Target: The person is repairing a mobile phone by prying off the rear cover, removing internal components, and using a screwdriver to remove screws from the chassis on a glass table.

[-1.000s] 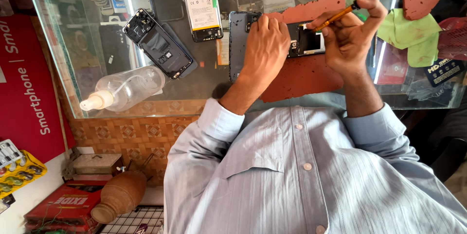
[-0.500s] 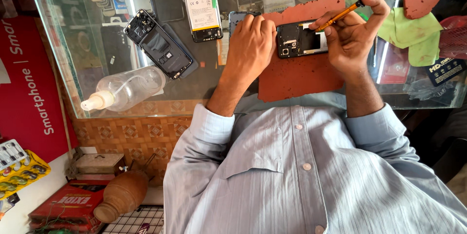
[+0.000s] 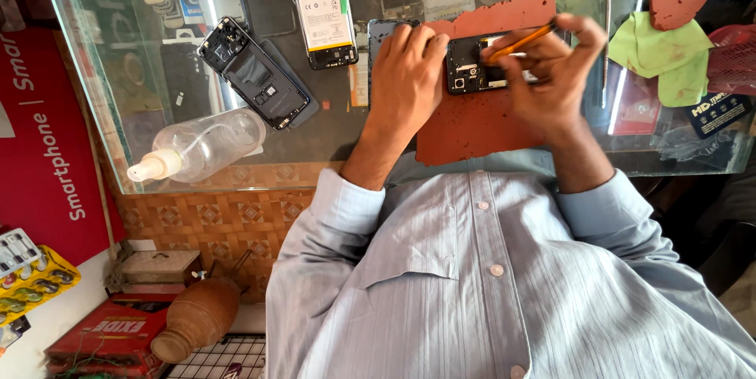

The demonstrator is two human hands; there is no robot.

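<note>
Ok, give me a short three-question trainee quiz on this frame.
1. True or false: the right hand holds the orange tool over the opened phone.
2. Where does the clear spray bottle lie? A) in a hand B) on its side on the glass counter C) on the floor
3. What does the left hand steady?
Key: 1 true; 2 B; 3 the opened phone, at its left end, on the red mat.
</note>
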